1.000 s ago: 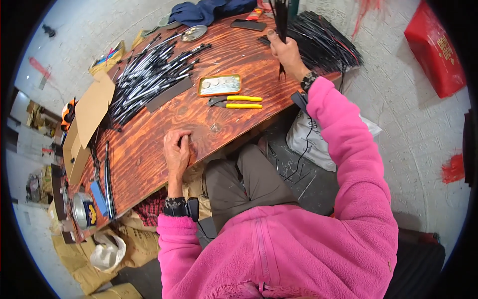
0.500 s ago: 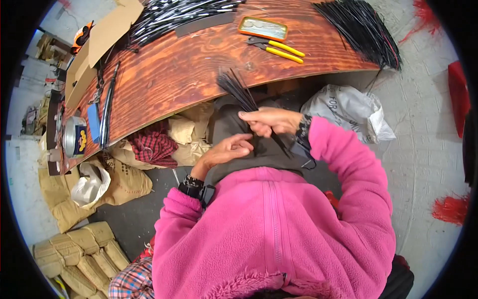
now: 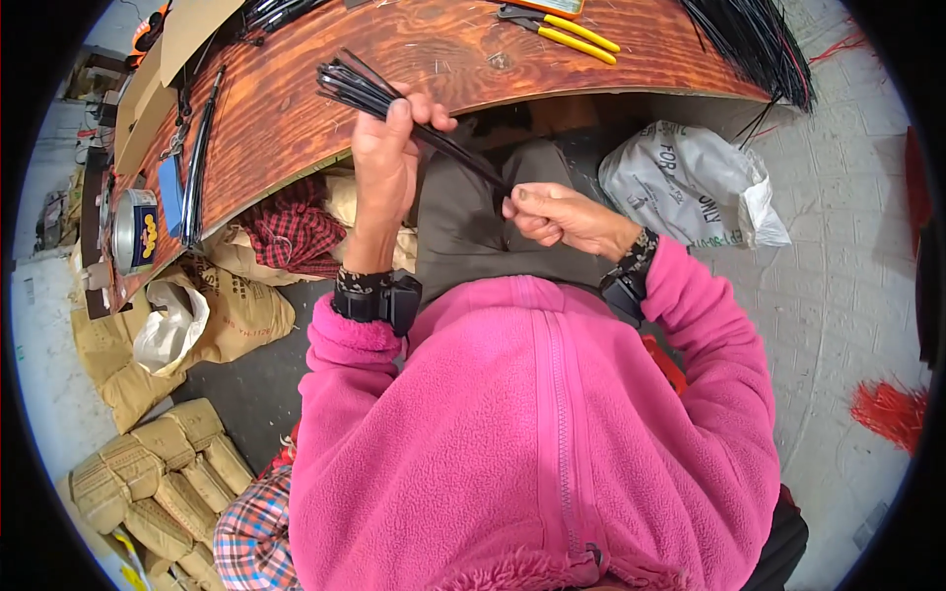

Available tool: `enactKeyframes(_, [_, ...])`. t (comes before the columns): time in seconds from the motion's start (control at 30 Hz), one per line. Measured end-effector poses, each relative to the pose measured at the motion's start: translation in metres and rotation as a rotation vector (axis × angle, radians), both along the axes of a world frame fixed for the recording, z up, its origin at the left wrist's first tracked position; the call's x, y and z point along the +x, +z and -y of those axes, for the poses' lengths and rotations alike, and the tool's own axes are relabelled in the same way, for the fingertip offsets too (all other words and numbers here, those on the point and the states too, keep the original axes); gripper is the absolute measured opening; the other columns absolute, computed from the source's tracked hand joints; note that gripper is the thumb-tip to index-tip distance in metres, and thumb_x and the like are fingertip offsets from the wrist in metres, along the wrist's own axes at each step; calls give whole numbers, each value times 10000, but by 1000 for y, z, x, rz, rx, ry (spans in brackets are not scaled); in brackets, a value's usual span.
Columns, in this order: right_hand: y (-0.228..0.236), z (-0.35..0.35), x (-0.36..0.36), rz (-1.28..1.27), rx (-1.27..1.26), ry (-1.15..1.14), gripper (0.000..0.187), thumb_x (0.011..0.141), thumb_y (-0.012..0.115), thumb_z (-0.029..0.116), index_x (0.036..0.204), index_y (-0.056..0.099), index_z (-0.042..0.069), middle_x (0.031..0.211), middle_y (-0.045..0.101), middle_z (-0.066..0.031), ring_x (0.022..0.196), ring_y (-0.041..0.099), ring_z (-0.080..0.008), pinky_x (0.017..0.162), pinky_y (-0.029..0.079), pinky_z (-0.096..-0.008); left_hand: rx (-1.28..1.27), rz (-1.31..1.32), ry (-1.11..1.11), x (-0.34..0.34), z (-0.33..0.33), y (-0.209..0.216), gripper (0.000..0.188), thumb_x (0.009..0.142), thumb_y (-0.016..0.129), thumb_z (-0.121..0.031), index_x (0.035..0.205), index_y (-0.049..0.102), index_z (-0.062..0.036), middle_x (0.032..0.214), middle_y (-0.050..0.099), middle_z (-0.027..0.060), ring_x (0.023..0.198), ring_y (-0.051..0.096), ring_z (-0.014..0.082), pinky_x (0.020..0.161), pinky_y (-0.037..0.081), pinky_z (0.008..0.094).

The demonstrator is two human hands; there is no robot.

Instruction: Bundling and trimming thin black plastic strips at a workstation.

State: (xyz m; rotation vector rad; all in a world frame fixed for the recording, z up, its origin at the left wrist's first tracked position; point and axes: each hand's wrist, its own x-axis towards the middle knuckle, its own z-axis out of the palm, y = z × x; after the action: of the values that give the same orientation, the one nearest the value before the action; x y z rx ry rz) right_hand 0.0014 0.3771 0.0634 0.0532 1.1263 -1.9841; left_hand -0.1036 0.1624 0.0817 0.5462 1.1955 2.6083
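- We note a change of hold: half a second ago the right hand (image 3: 564, 219) alone has the bundle of thin black strips (image 3: 359, 92); now the left hand (image 3: 382, 158) is raised and round it as well.
- Left grip: closed about the upper part, thumb on the near side. Right grip: fingers curled, pinching the narrow lower end.
- We find the bundle slanting between the hands above the grey trousers (image 3: 448, 231), its loose end fanned out toward the table (image 3: 394, 54). Whether any tip touches the wood, we cannot tell.
- In our judgement, two points of hold steady the strips and let their slant be governed from both ends.
- Surface: red-brown streaked wood. We record yellow-handled pliers (image 3: 583, 33) beside an orange-rimmed tin (image 3: 567, 12), cut by the view's edge; a black heap of strips (image 3: 744, 44) at the right; a blue block (image 3: 170, 194) and a round can (image 3: 135, 229) at the left.
- Room: we observe a white sack (image 3: 680, 187) right of the knees, red checked cloth (image 3: 288, 227) under the table's left side, and red strands (image 3: 890, 409) at far right.
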Motion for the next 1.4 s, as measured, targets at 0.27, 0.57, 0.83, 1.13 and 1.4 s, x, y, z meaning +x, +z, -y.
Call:
enactKeyframes(0.27, [-1,2,15,-114,302,-128,374,1062,463,382,1006,591,35,673,337,87,585,281,-34,510,251,-207,-123,36,219,-26,11,-17,242,1026,565,-176,1172,464,-12,890,569,64,796,608,201,780,571,414])
enactKeyframes(0.57, [-4,-6,11,-282,390,-203,353,1062,455,326,929,578,24,624,378,67,530,303,-38,466,260,-223,-690,-67,300,-40,47,39,441,1028,569,-280,1339,468,15,1066,642,122,920,644,176,804,532,322])
enactKeyframes(0.83, [10,-7,20,-83,192,-278,342,1065,444,278,910,570,0,589,406,43,490,333,-54,446,291,-240,-931,-28,323,-13,105,31,356,1006,587,-314,1150,627,9,1029,688,97,884,636,128,783,503,268])
enactKeyframes(1.13, [19,-6,12,-263,318,-268,342,1047,474,258,883,621,-3,619,505,6,543,441,-63,510,352,-232,-808,93,-677,24,86,14,250,992,598,-271,1052,656,-35,958,702,30,784,622,80,710,503,242])
enactKeyframes(1.4, [7,-10,16,-214,415,-193,380,1011,540,345,916,675,3,650,575,3,585,512,-76,551,390,-223,-751,104,-1098,44,47,-6,251,1000,604,-240,1126,631,-25,1020,696,50,858,621,91,763,509,256])
